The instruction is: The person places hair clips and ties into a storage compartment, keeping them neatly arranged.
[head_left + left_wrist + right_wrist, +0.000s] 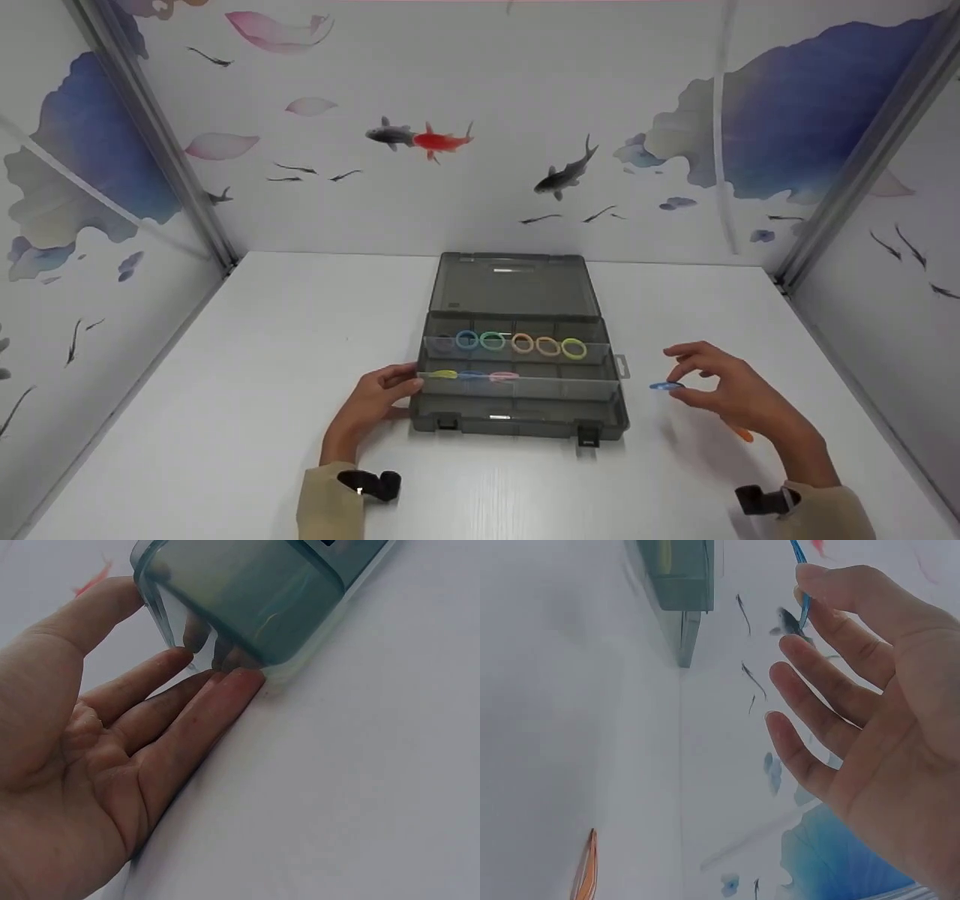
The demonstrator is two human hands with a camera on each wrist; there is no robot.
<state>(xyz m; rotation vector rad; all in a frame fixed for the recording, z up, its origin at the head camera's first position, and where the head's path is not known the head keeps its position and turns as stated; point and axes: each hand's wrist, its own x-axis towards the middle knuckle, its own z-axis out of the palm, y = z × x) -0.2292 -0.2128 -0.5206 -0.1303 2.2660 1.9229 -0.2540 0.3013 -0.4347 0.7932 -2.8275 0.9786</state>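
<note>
A dark translucent compartment box [495, 425] lies on the table with its lid [514, 283] folded back. My left hand [369, 403] touches its left side; in the left wrist view, the extended fingers [195, 720] meet the wall and the thumb reaches the upper corner. Right of the box, my right hand [739, 390] pinches a thin blue ring-shaped band [805, 611] between thumb and index finger, above the table. The other fingers are spread loosely. Several coloured bands, including a yellow-green one [574, 349], stand in the back row; yellow, blue and pink ones [504, 376] sit in the middle row.
An orange band [742, 433] lies on the table beneath my right hand, partly hidden in the head view. White panels [480, 195] printed with fish and blue shapes enclose the table [247, 360] at the back and both sides.
</note>
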